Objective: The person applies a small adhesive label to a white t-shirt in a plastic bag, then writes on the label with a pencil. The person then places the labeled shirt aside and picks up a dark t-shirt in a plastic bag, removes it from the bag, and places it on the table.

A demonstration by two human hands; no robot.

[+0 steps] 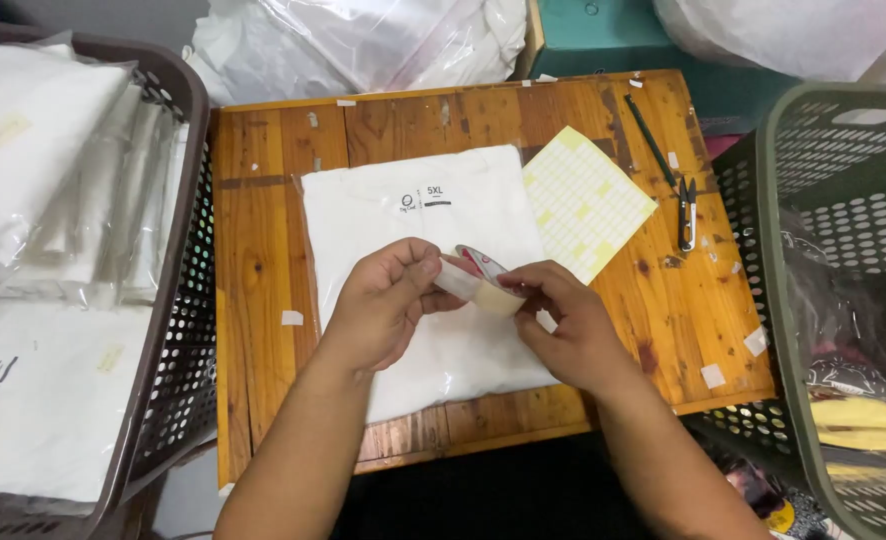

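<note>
Tape roll (483, 283): small roll of clear tape with a red-and-white dispenser part, held up between both hands, just above the bagged garment at mid-table.
Left hand (388, 300): fingers curled shut, thumb and forefinger pinching the roll's left edge, or possibly the tape end; cannot tell which.
Right hand (568, 325): fingers closed round the roll's right side and underside, steadying it.
Bagged garment (413, 215): one folded white garment in a clear bag, lying flat on the wooden table (263, 260), size mark showing near its top edge.
Progress, as judged: garment is already folded and bagged; no tape strip is visibly pulled free or stuck on the bag yet, so sealing looks not yet done.
Sticker sheet (585, 200): one, pale yellow, mostly peeled squares, touching the bag's right edge.
Snips (687, 213): one small black pair, right of the sheet.
Pen (649, 140): one dark stick-like item, likely a pen, above the snips.
Brown basket (178, 300): one, on the left, stacked with bagged white garments; count unclear, several.
Green basket (778, 300): one, on the right, holding dark plastic and something yellow.
Tape scraps: a number of small white bits stuck about the tabletop.
</note>
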